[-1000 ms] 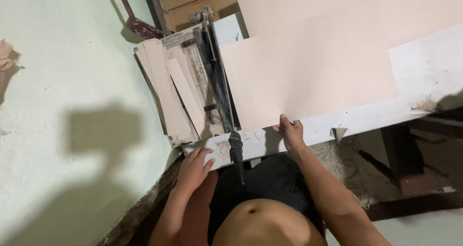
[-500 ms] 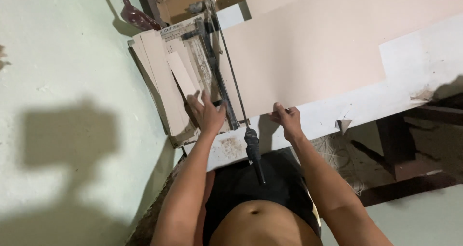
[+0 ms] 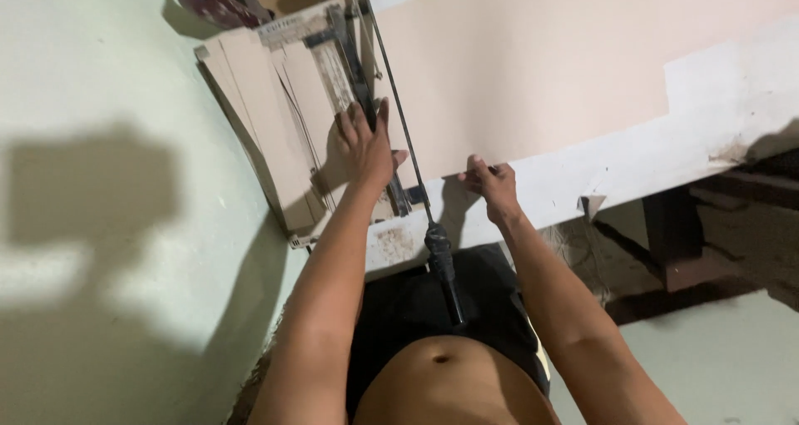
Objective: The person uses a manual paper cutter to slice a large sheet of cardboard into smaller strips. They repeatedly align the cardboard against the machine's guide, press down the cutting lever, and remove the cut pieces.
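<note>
Your left hand [image 3: 366,150] presses flat, fingers spread, on the paper cutter [image 3: 349,75]; your right hand [image 3: 491,188] pinches the pink sheet's [image 3: 533,67] near edge.

The raised cutter arm [image 3: 399,117] slants between both hands; cut strips [image 3: 266,117] crowd the left, the table [image 3: 724,100] lies bare far right.

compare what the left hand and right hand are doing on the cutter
The left hand lies flat, fingers spread, on the paper cutter bed; the right hand pinches the near edge of the large pinkish sheet. The left reaches farther forward than the right. Neither holds the cutter's black handle.
</note>
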